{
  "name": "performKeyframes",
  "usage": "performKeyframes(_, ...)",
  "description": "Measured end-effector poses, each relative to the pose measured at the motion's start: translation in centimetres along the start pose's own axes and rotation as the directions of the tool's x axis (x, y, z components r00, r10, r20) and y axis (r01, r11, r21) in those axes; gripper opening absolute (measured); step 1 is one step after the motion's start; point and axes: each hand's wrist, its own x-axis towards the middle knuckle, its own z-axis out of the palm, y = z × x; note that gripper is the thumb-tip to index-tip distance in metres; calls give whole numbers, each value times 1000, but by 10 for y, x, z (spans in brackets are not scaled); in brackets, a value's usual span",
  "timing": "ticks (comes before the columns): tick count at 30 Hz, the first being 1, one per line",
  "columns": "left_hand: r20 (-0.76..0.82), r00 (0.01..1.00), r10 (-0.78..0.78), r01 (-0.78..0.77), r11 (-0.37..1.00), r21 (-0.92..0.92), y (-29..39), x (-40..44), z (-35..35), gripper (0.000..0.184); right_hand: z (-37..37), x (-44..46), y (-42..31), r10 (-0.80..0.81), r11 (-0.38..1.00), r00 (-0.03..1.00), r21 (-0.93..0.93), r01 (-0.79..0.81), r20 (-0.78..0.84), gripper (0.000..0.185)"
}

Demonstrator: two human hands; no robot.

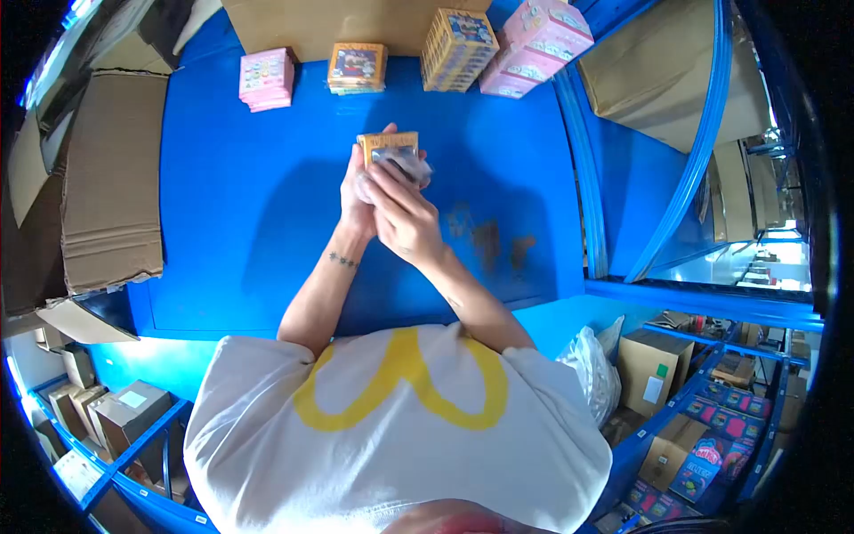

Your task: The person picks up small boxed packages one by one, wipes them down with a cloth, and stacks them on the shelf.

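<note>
Over the blue table (213, 196), my left hand (355, 191) is closed around a small orange box (392, 141) with a dark picture on its front. My right hand (405, 214) lies across the front of that box, fingers bent, pressing a crumpled piece of clear or greyish plastic (411, 165) against it. Whether the plastic is a wrapper on the box or a separate piece, I cannot tell. Fingers and plastic hide the lower part of the box.
Along the back stand a pink stack (266, 78), a short orange stack (358, 68), a taller orange stack (457, 50) and pink boxes (537, 49). An opened cardboard carton (114, 178) is at left. Blue shelving (580, 169) rises at right; a plastic bag (592, 374) sits below.
</note>
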Motion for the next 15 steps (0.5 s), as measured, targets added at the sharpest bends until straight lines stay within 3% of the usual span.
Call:
performKeyframes(1, 63, 998, -20, 20, 1000, -11, -3, -3, -2, 58, -3, 9, -5, -56, 998, 998, 32, 56, 8, 38)
performKeyframes(6, 2, 1000, 13, -12, 975, -222, -9, 0, -26, 56, -12, 14, 45, 65, 998, 998, -20, -65, -24, 43)
performKeyframes(12, 6, 998, 63, -63, 997, -37, -2, 1, -8, 55, 6, -2, 1, 37, 994, 999, 101, -35, -12, 40)
performKeyframes(15, -65, 996, 55, -68, 974, -218, -7, -1, -27, 57, -6, 23, 26, 92, 989, 995, 120, -89, -25, 39)
